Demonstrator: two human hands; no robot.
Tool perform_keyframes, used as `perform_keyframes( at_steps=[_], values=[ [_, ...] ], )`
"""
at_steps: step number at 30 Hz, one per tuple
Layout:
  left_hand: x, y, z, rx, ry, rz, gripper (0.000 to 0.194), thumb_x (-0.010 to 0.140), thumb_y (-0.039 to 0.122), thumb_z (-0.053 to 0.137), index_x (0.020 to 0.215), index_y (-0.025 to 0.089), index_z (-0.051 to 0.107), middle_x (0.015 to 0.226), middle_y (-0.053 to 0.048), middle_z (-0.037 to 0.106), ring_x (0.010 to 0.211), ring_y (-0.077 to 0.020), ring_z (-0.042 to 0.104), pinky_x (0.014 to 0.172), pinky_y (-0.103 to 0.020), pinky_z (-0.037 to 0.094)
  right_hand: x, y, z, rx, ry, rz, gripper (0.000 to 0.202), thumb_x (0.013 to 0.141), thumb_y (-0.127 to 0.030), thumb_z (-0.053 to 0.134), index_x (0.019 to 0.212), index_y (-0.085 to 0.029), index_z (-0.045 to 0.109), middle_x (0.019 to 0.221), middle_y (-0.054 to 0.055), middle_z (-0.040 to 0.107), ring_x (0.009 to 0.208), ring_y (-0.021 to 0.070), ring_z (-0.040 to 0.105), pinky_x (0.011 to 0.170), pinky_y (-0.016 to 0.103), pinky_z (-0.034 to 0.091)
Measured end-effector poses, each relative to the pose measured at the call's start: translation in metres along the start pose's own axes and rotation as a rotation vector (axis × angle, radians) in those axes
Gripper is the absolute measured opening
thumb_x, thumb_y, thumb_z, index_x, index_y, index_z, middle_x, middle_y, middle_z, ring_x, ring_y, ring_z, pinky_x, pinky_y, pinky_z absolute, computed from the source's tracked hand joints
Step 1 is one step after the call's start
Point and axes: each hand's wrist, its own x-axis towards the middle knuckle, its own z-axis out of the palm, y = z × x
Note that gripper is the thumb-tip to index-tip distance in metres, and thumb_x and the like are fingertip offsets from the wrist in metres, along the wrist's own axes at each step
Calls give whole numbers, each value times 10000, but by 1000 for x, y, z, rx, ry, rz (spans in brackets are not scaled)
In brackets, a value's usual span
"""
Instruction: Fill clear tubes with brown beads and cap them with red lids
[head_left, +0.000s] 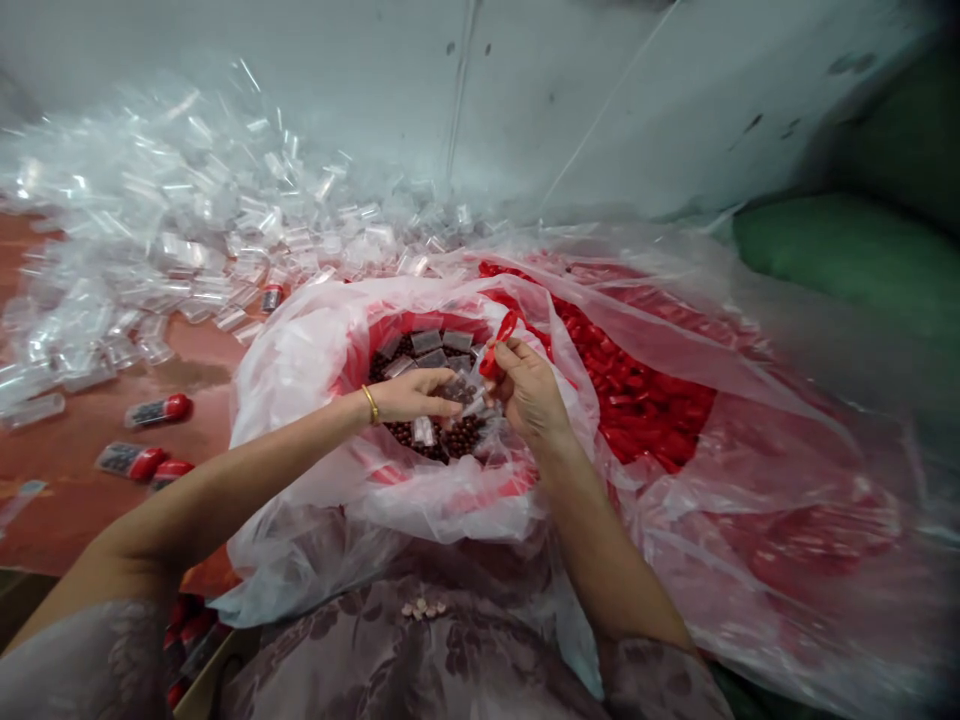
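Over a round tub point(360, 390) lined with a white plastic bag, my left hand point(424, 393) reaches in from the left, its fingers stretched and apart. My right hand point(529, 385) pinches a bright red plastic cap point(499, 350) between thumb and fingers; more than one may be there. A clear plastic tube point(474, 405) shows between the fingertips of both hands, blurred; which hand touches it I cannot make out. Small dark brown beads point(461, 440) fill the tub, with several clear tubes point(431, 340) lying on them.
A large heap of clear tubes point(187, 220) covers the table's back left. Filled tubes with red caps point(157, 410) lie on the reddish tabletop point(202, 350). At right, a clear bag holds many red caps point(637, 390). Below left, a box contains capped tubes point(191, 640).
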Motion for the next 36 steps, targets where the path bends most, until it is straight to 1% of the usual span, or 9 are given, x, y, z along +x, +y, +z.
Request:
perform_keyframes(
  at_steps=[4,8,13,16,19,23,26,30,36],
  values=[
    [-4,5,-5,-112,44,50,328,667,182,742,903,112,525,788,-3,622,704,-112,606,748,-301,502,5,1,-3,33,73,-30,297,597,-369,683,706,-218,452,642,-56,582,452,88,528,425,237,487],
    [-6,9,-7,-188,123,109,264,691,158,681,900,116,524,772,-24,647,680,-125,630,730,-297,511,8,3,-16,-377,68,-125,216,662,-337,625,644,-209,452,522,-64,504,407,86,466,394,211,384],
    [-4,10,-17,-359,234,208,192,698,227,573,851,133,503,713,-29,663,604,-148,647,640,-260,501,20,12,-1,-1532,-422,-157,223,838,-269,452,873,-185,656,804,59,700,722,168,637,593,238,419],
    [-4,9,-22,-449,293,191,186,726,278,500,849,139,492,642,-30,653,555,-163,638,606,-262,490,27,28,18,-1814,-722,-91,207,802,-219,525,905,-159,694,920,134,717,852,231,665,667,270,438],
    [-6,9,-23,-468,353,134,193,749,283,441,860,137,500,619,-37,647,522,-167,620,603,-278,485,28,43,27,-1805,-791,-65,128,716,-158,627,815,-135,705,846,152,720,801,248,672,647,279,435],
    [-7,10,-19,-397,479,111,142,718,236,426,811,148,487,602,-32,630,498,-155,597,565,-264,468,33,41,17,-1738,-723,-91,118,784,-212,582,772,-149,682,790,104,710,733,200,655,602,249,410],
    [-6,10,-15,-310,522,96,138,672,186,446,797,148,489,600,-18,623,480,-128,578,531,-233,451,42,23,5,-1638,-543,-113,279,889,-316,421,857,-141,636,787,71,687,637,141,606,544,219,393],
    [-4,9,-11,-175,447,28,155,646,137,490,800,149,506,598,4,617,464,-102,560,510,-209,444,46,-5,2,-1080,-233,-194,356,855,-463,439,811,-145,591,607,1,587,454,90,452,446,212,333],
    [-3,6,-7,-84,398,-16,110,655,96,505,754,145,495,600,-1,618,460,-90,558,502,-198,438,36,-21,19,-909,-389,-295,314,780,-441,554,675,-149,606,507,-51,440,461,67,352,454,214,279]
  ],
)
